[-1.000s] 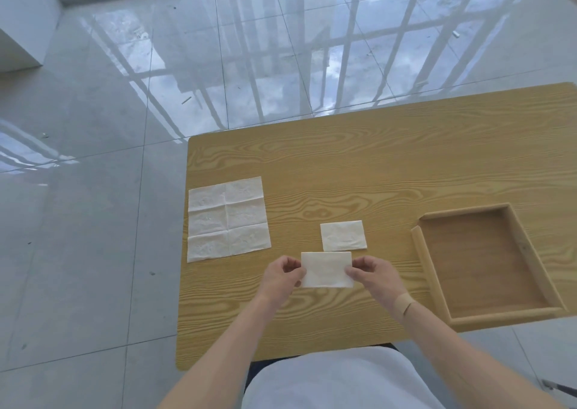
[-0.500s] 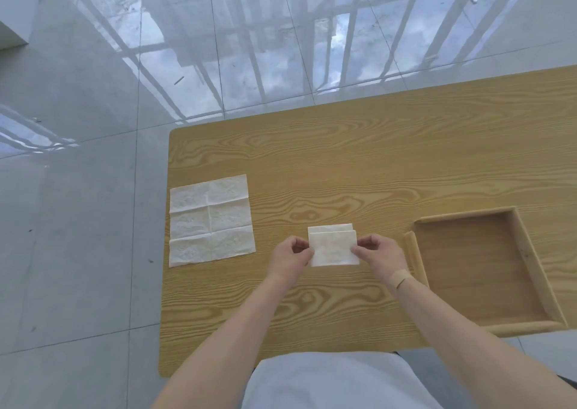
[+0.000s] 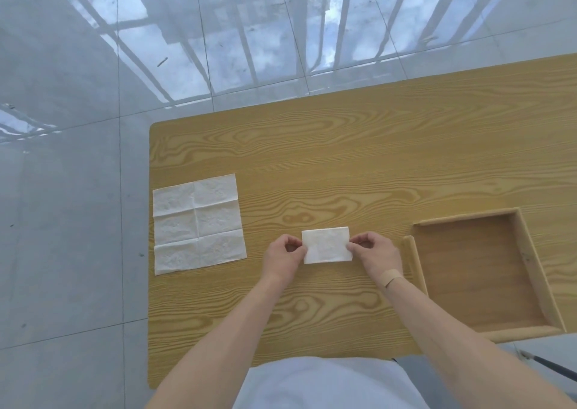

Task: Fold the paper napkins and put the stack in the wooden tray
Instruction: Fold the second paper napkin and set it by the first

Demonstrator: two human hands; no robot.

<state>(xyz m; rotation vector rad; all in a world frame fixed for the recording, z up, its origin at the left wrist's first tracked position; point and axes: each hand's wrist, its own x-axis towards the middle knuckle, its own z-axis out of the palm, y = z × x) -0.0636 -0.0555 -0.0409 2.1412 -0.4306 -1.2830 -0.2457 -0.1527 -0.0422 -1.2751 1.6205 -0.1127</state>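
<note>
A small folded white napkin [image 3: 327,245] lies in the middle of the wooden table, covering the other folded napkin almost fully. My left hand [image 3: 282,257] pinches its left edge and my right hand [image 3: 376,254] pinches its right edge. An unfolded white napkin [image 3: 198,222] with crease lines lies flat at the table's left edge. The wooden tray [image 3: 480,271] stands to the right of my right hand, with nothing inside it.
The table [image 3: 343,158] has wood grain and ends at the left just beyond the unfolded napkin. Glossy grey floor tiles surround it. A plaster sits on my right wrist [image 3: 391,276].
Both hands carried the folded napkin away from me and set it on top of the other folded napkin, which is now covered. The camera view shifted too.
</note>
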